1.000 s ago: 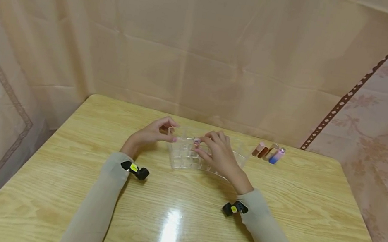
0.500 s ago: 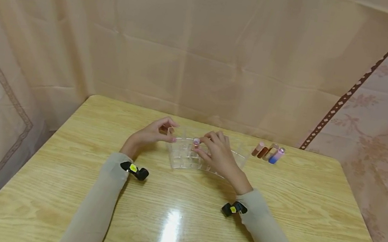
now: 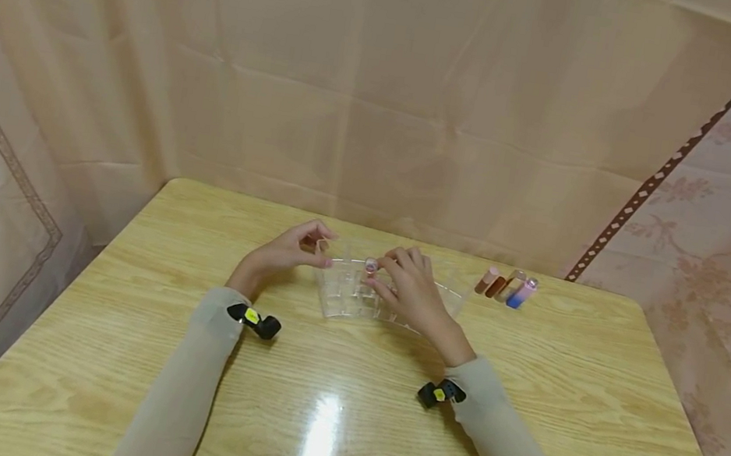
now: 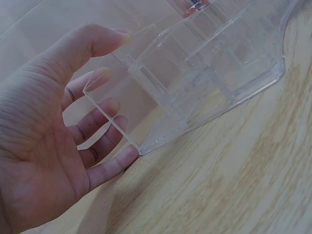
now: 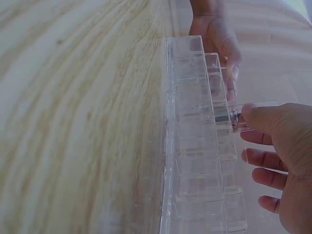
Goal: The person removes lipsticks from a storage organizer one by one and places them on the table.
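Observation:
A clear plastic lipstick organizer (image 3: 338,303) with stepped rows of square compartments stands near the table's far edge. My left hand (image 3: 292,247) holds its left end, thumb (image 4: 109,41) over the upper edge and fingers spread along the side wall. Over the middle of the organizer, my right hand (image 3: 416,292) pinches a lipstick (image 3: 370,267) with a clear cap between thumb and forefinger. In the right wrist view the lower end of that lipstick (image 5: 235,119) is right at an upper-row compartment; the other fingers of this hand hang loosely curled behind the organizer.
To the right of the organizer several lip tubes stand in a close group: a pinkish-brown one (image 3: 487,281), a dark red-brown one (image 3: 495,288), and a pink-and-blue one (image 3: 522,293). A beige curtain (image 3: 384,105) hangs right behind the wooden table (image 3: 282,405).
Both hands and the organizer stay in place. The lipstick in my right hand shifts and tilts only very slightly.

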Tool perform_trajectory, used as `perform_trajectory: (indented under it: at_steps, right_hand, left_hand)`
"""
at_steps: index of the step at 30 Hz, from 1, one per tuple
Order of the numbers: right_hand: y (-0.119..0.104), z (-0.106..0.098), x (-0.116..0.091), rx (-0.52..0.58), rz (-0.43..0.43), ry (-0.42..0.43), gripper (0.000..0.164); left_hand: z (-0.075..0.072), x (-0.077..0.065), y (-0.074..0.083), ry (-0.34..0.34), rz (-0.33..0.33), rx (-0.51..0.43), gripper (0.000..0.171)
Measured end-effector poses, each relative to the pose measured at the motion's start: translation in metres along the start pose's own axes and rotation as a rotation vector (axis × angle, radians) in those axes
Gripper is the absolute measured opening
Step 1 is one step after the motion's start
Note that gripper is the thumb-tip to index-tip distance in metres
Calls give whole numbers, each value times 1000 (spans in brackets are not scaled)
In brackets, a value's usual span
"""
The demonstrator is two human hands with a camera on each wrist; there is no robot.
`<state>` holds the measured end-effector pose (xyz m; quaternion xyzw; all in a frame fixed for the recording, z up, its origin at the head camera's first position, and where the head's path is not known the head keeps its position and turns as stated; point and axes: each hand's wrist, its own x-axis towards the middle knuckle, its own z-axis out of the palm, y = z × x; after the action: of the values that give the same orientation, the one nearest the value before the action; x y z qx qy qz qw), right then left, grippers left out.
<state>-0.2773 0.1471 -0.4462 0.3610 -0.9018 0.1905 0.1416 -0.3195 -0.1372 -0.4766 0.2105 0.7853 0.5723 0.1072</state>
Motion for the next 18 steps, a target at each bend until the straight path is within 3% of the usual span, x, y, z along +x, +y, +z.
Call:
perform_trajectory:
  at_steps: [18]
  right_hand:
    - [-2, -2, -1, 17, 6, -1, 30]
  left_hand:
    - [0, -1, 2, -4, 3, 8, 47]
